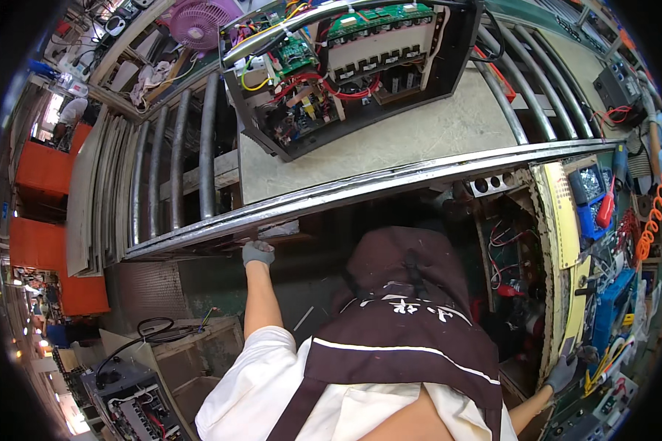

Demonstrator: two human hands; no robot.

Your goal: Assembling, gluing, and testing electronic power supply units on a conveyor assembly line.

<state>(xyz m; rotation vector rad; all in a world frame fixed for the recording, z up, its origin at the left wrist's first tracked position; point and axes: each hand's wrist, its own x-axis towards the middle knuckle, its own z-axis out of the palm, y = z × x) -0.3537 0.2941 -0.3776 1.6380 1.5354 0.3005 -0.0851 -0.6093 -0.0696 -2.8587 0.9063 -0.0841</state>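
Observation:
My left hand (pixel 258 253), in a grey glove, is just below the metal front rail (pixel 301 207) of the roller conveyor. Its fingers are curled, and anything inside them is hidden. Far to the right, my right hand (pixel 561 373), also gloved, reaches over the edge of the side bench with fingers stretched toward the tools. Nearest to it are yellow-handled pliers (pixel 591 381). Ahead of me, an open dark metal case (pixel 287 151) with green circuit boards (pixel 379 22) and red and yellow wires rests on a pale board (pixel 449 132) on the conveyor.
Steel rollers (pixel 179 158) flank the pale board. Flat panels (pixel 99 191) stack upright at left, beside orange boxes (pixel 40 242). Another opened unit (pixel 136 404) sits lower left. The right bench carries a blue bin (pixel 592 213), a red-handled tool (pixel 605 209) and an orange coiled hose (pixel 649 231). A pink fan (pixel 198 22) stands behind.

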